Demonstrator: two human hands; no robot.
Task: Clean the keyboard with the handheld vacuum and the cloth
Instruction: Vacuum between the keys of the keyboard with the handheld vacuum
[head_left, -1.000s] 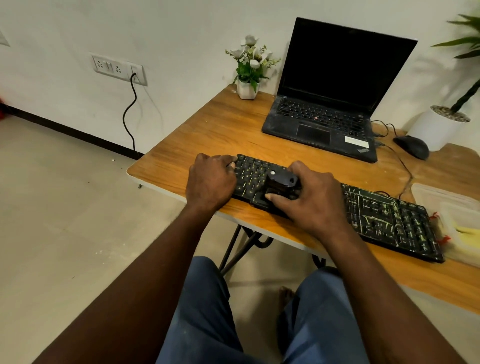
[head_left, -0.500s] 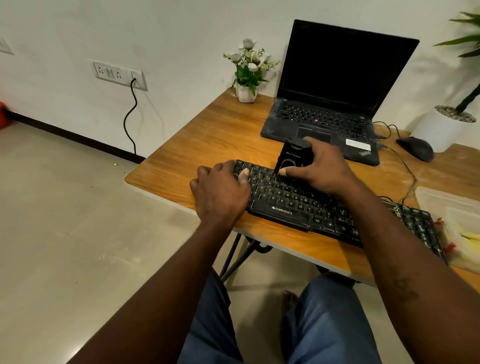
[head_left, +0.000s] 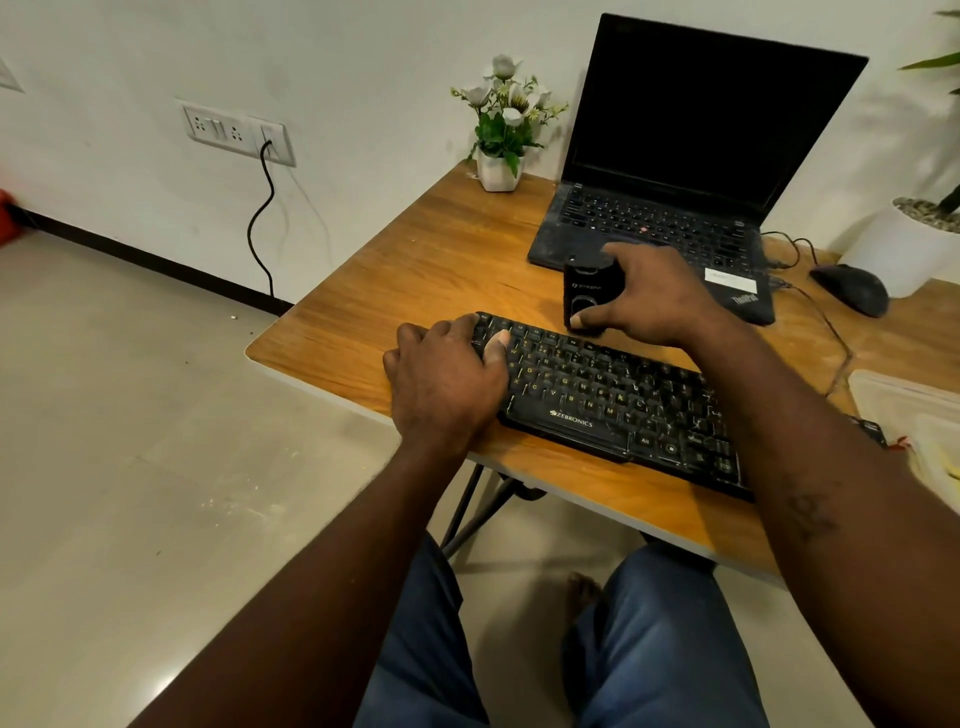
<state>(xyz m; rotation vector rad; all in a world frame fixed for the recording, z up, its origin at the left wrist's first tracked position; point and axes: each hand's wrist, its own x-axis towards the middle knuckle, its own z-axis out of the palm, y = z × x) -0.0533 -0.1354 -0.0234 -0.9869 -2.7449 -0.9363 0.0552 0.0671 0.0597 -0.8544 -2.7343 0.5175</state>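
1. Even, fairly bright indoor light; soft plant shadows fall on the wall (head_left: 363, 62) at upper right.
2. Faint sheen on the floor (head_left: 169, 673), lower left.
3. Wide-angle bending at the frame edges; centre sharp.

ZEBRONICS reads white on the keyboard (head_left: 597, 400) front edge, just right of the left hand's (head_left: 447, 384) grip, with Alt further along. ThinkPad sits on the laptop (head_left: 675, 130) corner, right of the right hand (head_left: 654, 296) gripping the vacuum (head_left: 589, 296).

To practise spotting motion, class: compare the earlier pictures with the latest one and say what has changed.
The right grip carried the handheld vacuum from the keyboard's near edge across the keys to its far edge, toward the laptop. The left grip stayed holding the keyboard's left end.
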